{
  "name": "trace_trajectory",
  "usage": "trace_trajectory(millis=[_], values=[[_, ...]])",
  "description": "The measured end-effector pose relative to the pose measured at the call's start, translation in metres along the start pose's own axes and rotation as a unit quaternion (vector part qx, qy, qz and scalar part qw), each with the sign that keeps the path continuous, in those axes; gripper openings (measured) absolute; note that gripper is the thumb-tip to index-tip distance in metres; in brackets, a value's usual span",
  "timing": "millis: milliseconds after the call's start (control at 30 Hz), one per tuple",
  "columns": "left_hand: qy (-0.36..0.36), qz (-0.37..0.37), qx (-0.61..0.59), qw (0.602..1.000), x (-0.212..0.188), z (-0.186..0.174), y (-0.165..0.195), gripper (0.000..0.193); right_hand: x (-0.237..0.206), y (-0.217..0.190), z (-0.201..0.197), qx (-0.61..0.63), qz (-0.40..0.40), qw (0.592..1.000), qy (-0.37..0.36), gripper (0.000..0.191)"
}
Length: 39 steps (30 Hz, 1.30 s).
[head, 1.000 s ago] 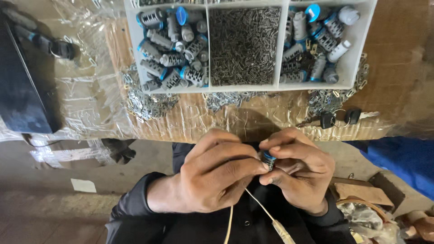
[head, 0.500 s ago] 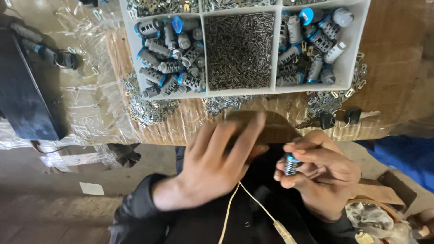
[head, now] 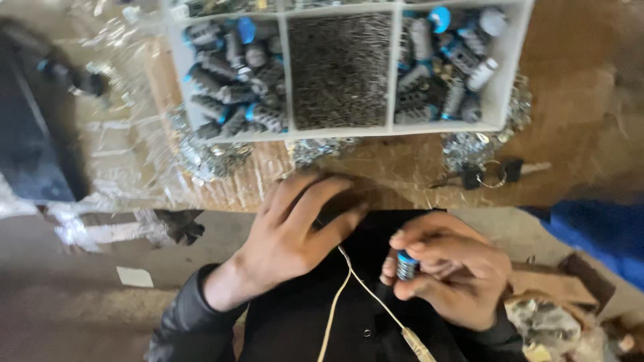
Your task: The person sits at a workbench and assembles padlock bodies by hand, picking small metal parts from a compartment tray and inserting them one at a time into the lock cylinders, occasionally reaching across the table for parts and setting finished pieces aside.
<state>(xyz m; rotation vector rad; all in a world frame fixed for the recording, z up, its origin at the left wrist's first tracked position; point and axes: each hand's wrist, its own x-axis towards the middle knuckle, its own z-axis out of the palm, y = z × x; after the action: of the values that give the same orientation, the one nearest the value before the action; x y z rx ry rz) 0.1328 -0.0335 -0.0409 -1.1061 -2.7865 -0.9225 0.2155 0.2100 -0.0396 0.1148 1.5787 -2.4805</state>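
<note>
One small ribbed cylinder with a blue cap [head: 405,264] is pinched upright in the right hand [head: 448,273], fingers closed around it, blue end up. The left hand [head: 290,231] is held open, nothing gripped, fingers spread flat toward the table edge, just left of and slightly beyond the held part. One cream cord [head: 371,299] is seen running between the two hands, down over dark clothing. Beyond both hands, one white tray [head: 512,72] with three visible compartments is set on the table: left and right compartments are filled with grey-and-blue cylinders of the same kind (too many and too blurred to count), the middle one with a dense mass of small metal pins [head: 339,70]. One set of two dark-headed keys [head: 488,173] is lying beyond the right hand, near the tray's right corner. Loose metal bits are piled under the tray's near edge.
</note>
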Motion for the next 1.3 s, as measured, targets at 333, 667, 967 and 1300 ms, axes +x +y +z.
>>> trace_trajectory(millis=[333,667,967,1300], values=[[0.091,-0.052,-0.309,0.945,-0.004,-0.011,0.021,0.031,0.009,0.018,0.016,-0.089,0.042,0.994,0.047,0.038],[-0.150,-0.183,-0.515,0.824,0.003,-0.022,0.010,0.026,0.016,0.011,-0.004,-0.053,-0.020,0.994,-0.092,0.032],[0.048,0.057,-0.005,0.997,0.115,0.005,0.053,0.037,-0.026,-0.007,-0.042,0.057,-0.173,0.947,0.265,0.021],[0.118,-0.108,-0.476,0.865,0.027,-0.002,0.022,0.016,0.015,0.022,-0.002,-0.032,-0.079,0.990,0.111,0.022]])
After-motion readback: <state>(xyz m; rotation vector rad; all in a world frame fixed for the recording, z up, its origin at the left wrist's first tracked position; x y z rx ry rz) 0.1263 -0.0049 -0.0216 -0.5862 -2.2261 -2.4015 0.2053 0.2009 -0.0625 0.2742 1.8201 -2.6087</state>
